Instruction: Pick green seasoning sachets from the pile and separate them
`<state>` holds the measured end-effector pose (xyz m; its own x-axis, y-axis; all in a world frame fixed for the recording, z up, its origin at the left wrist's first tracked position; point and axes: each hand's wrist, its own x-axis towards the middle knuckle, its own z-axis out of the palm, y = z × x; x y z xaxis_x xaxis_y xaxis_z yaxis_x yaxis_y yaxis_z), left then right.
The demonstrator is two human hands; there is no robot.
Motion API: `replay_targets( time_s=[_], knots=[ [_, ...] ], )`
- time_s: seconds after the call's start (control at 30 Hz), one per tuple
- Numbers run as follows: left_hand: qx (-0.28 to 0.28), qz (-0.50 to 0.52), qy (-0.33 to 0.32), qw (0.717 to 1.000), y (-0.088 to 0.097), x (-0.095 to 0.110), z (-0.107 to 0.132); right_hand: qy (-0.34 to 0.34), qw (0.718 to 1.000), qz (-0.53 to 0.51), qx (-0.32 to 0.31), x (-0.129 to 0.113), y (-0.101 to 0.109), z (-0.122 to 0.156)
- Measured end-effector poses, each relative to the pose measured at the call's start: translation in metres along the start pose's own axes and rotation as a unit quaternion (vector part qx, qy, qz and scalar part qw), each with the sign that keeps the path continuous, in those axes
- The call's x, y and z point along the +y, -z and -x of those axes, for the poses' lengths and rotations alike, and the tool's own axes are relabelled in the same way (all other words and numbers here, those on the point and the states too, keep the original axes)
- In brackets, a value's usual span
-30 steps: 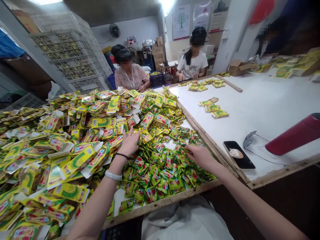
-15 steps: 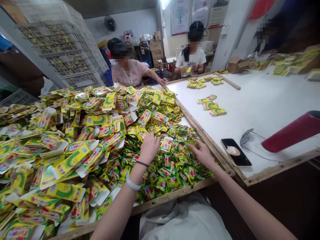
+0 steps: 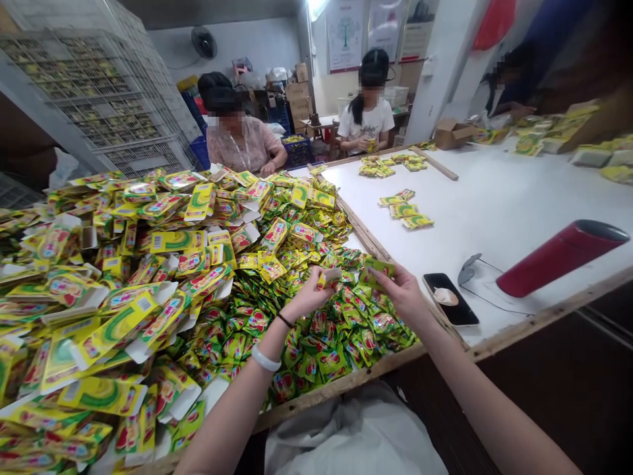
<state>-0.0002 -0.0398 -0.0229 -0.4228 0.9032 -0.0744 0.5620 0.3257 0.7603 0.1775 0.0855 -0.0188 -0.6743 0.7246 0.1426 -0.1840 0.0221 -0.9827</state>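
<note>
White surface (image 3: pixel 494 204) is spreading across the room, a wooden strip (image 3: pixel 366 232) parting it in two. Yellow boxes (image 3: pixel 116 316) are lying in a deep heap on the left part; green packets (image 3: pixel 316 363) are lying loose beside them, close to the person. Left hand (image 3: pixel 307 295) is gripping one small box (image 3: pixel 328 278), fingers closed around it, its white end facing right hand (image 3: pixel 401 290). Right hand is pinching a green packet (image 3: pixel 373 272) between thumb and fingers, above the loose packets and near the box; a gap is showing between the two hands.

Right part: phone (image 3: pixel 457 314) is lying near the strip, glasses (image 3: pixel 467 270) just beside it, red bottle (image 3: pixel 554 260) standing farther right. Several yellow packs (image 3: pixel 418 221) are lying beyond.

Background: one co-worker (image 3: pixel 247 142) is sitting behind the heap; another, in white shirt (image 3: pixel 366 122), is handling something yellow. Third person (image 3: pixel 487 99) is showing dimly at far right. Crates (image 3: pixel 99 92) are rising at left, fan (image 3: pixel 204 43) hanging on the back wall.
</note>
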Motion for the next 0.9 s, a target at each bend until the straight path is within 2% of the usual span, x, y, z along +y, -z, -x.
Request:
replay_targets(
  time_s=[0.07, 0.13, 0.2, 0.23, 0.3, 0.4, 0.47, 0.6, 0.67, 0.73, 0.9],
  knots=[
    [-0.056, 0.098, -0.042, 0.993, 0.000, 0.013, 0.016, 0.037, 0.998, -0.033, -0.034, -0.020, -0.013, -0.002],
    [-0.111, 0.220, -0.072, 0.966, -0.001, 0.026, 0.029, 0.073, 0.993, -0.046, -0.087, -0.035, -0.025, -0.003],
    [-0.134, 0.321, -0.067, 0.935, -0.001, 0.036, 0.039, 0.102, 0.984, -0.016, -0.146, -0.044, -0.034, -0.004],
    [-0.132, 0.341, -0.052, 0.929, -0.001, 0.039, 0.043, 0.123, 0.978, 0.017, -0.169, -0.045, -0.037, -0.004],
    [-0.125, 0.342, -0.028, 0.931, -0.001, 0.044, 0.050, 0.183, 0.960, 0.100, -0.188, -0.044, -0.038, -0.004],
    [-0.108, 0.284, -0.018, 0.952, -0.001, 0.045, 0.054, 0.255, 0.926, 0.210, -0.185, -0.043, -0.033, -0.002],
    [-0.101, 0.262, -0.021, 0.959, -0.004, 0.043, 0.054, 0.251, 0.906, 0.269, -0.211, -0.046, -0.030, 0.003],
    [-0.129, 0.268, -0.034, 0.954, -0.014, 0.039, 0.053, 0.200, 0.847, 0.395, -0.295, -0.060, -0.029, 0.015],
    [-0.126, 0.274, -0.037, 0.953, -0.018, 0.038, 0.053, 0.187, 0.827, 0.430, -0.310, -0.066, -0.031, 0.018],
    [-0.112, 0.282, -0.028, 0.953, -0.021, 0.036, 0.053, 0.181, 0.834, 0.427, -0.300, -0.068, -0.032, 0.019],
    [-0.118, 0.307, -0.010, 0.944, -0.024, 0.027, 0.058, 0.133, 0.916, 0.279, -0.258, -0.058, -0.021, 0.022]
  ],
)
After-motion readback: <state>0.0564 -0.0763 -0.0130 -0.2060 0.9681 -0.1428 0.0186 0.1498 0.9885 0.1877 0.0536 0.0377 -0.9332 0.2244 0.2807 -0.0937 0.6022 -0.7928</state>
